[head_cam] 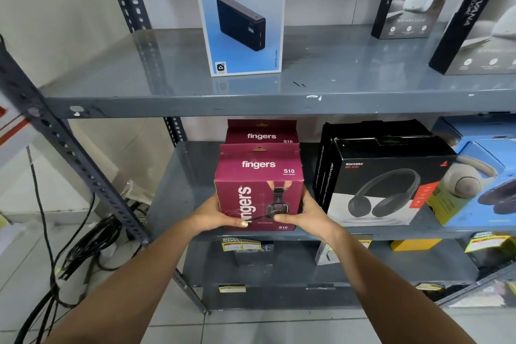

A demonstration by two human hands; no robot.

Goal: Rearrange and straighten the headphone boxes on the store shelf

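A grey metal shelf [178,190] fills the frame. At centre, the front maroon box [258,190] sits at its edge, grasped by left hand [216,215] and right hand [305,214]; squaring it with the rear maroon box [261,131] seems next.

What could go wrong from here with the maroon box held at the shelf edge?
1. The front maroon box sits at the middle shelf's front lip, gripped low by the left hand and right hand; it could tip off.
2. Pushing it back may shove the second maroon box askew.
3. Sliding it right could bump the black headphone box.
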